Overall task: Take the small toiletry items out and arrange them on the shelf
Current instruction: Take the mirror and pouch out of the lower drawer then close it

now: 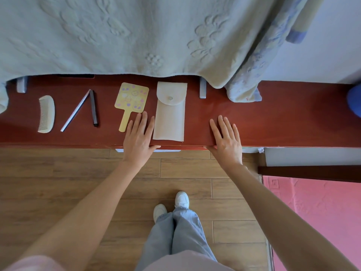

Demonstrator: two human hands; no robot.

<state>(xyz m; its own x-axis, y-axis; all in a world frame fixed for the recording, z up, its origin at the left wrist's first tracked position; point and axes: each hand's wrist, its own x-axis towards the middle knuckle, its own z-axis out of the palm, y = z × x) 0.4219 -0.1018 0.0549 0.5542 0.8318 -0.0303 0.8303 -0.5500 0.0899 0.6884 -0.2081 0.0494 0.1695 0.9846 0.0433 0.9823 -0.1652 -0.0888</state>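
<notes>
Now we take the white pouch as our landmark: it lies flat on the red-brown shelf, flap snapped closed, its long axis running from the shelf's front edge toward the pale bedspread that hangs over the back, flap end pointing at the bedspread. Just left of the pouch lies the yellow hand mirror, patterned square head toward the bedspread and handle pointing down toward the front edge, leaning slightly left. Further left of the pouch lie the silver stick and the dark pen, meeting at their far tips and spreading apart toward the front like an inverted V; the pen runs nearly straight front to back, the stick slants to the left. Farthest left of the pouch sits the cream comb, long axis front to back, teeth facing left. Our left hand rests flat and empty on the shelf, fingers spread, between the mirror handle and the pouch's left edge, touching or nearly touching both. Our right hand lies flat and empty too, palm down, well to the right of the pouch. Both thumbs hang over the front edge of the shelf.
</notes>
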